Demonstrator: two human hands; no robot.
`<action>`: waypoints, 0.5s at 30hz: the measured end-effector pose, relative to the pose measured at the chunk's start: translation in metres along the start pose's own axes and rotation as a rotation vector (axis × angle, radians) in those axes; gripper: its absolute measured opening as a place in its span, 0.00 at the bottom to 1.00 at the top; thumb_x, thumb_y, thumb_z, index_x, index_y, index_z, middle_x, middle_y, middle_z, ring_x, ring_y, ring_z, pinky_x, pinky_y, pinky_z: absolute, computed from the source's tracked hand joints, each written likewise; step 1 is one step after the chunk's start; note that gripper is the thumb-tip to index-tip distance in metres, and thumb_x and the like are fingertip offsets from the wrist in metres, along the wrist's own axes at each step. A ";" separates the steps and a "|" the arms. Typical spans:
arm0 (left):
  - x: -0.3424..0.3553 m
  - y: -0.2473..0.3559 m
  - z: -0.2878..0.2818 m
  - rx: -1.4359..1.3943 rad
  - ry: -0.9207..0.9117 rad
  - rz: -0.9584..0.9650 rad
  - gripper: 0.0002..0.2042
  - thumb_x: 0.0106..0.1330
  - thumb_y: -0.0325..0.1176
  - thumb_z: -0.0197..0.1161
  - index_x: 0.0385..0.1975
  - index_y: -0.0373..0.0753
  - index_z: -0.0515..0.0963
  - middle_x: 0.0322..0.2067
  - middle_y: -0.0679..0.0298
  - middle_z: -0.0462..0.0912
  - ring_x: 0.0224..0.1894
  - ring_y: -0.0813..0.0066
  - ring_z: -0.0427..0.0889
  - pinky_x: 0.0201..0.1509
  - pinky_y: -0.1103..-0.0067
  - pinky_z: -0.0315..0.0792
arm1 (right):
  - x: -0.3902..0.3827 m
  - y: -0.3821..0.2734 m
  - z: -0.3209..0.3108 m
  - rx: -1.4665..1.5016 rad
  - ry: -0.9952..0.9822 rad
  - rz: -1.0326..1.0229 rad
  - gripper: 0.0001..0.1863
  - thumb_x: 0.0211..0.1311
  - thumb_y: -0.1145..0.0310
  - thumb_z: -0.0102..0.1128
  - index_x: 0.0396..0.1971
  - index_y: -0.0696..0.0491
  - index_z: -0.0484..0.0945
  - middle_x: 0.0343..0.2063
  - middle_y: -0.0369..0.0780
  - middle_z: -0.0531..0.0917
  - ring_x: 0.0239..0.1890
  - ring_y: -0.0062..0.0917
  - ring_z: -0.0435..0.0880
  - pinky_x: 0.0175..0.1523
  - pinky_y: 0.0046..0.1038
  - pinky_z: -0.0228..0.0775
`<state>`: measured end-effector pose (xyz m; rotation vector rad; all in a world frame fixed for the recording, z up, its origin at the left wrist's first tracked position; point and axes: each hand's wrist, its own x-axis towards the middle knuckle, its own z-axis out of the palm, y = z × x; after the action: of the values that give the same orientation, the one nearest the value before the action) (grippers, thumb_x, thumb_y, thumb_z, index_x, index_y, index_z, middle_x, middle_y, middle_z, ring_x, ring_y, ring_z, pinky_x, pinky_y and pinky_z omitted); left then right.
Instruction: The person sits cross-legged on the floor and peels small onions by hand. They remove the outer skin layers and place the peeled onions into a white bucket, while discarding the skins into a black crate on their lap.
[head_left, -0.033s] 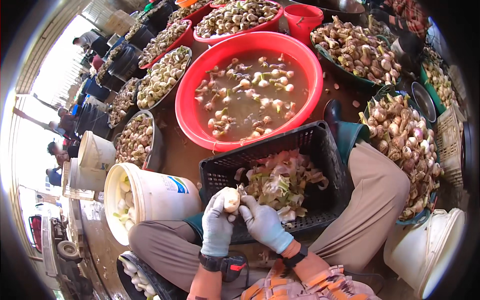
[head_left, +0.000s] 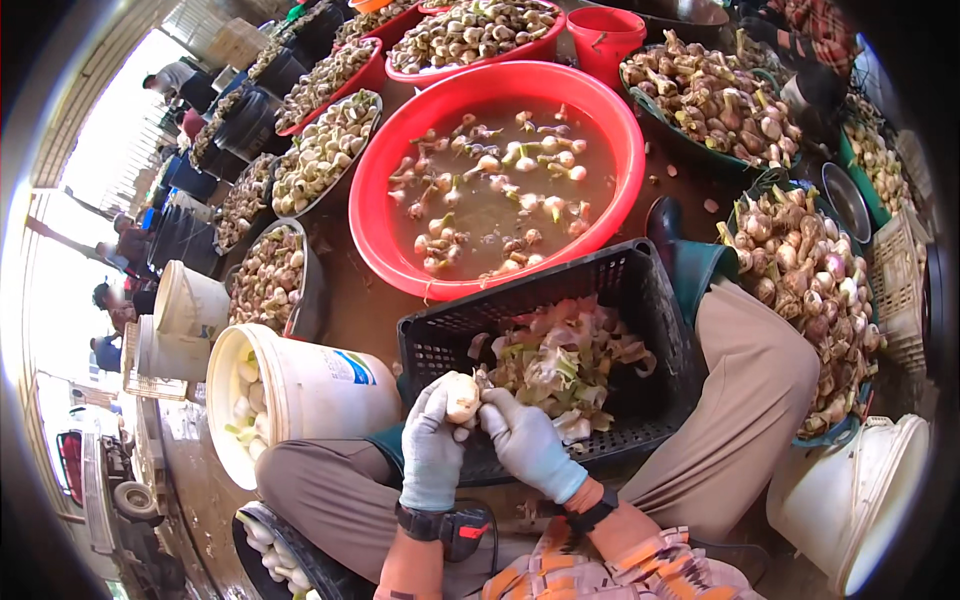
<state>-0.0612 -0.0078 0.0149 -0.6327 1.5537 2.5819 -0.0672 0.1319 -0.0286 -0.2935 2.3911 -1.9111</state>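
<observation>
My left hand [head_left: 432, 455], in a pale work glove, is closed around a whitish garlic bulb [head_left: 462, 398]. My gloved right hand [head_left: 530, 445] meets the bulb's right side, its fingers and thumb pinched at the bulb's edge. A bit of brownish skin shows there; the right fingertips are partly hidden. Both hands are over the near left edge of a black plastic crate [head_left: 640, 390] between my legs. Loose peeled skins and leaf scraps [head_left: 560, 365] lie heaped inside the crate.
Beyond the crate stands a red basin [head_left: 372, 215] of murky water with floating garlic bulbs. A tilted white bucket [head_left: 335, 395] of peeled bulbs is at left. Heaped garlic [head_left: 805, 290] fills a tub at right, near another white bucket [head_left: 850, 500]. People are in the background.
</observation>
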 end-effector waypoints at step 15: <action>0.010 -0.008 0.000 0.346 -0.036 -0.122 0.29 0.65 0.38 0.64 0.63 0.32 0.67 0.50 0.62 0.78 0.50 0.77 0.76 0.55 0.81 0.70 | 0.027 0.006 -0.038 -0.278 -0.192 0.020 0.11 0.62 0.61 0.63 0.38 0.52 0.82 0.29 0.42 0.83 0.30 0.35 0.83 0.36 0.34 0.74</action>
<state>-0.0681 -0.0055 0.0041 -0.6172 1.8256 2.1519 -0.1004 0.1645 -0.0240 -0.4446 2.5113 -1.4645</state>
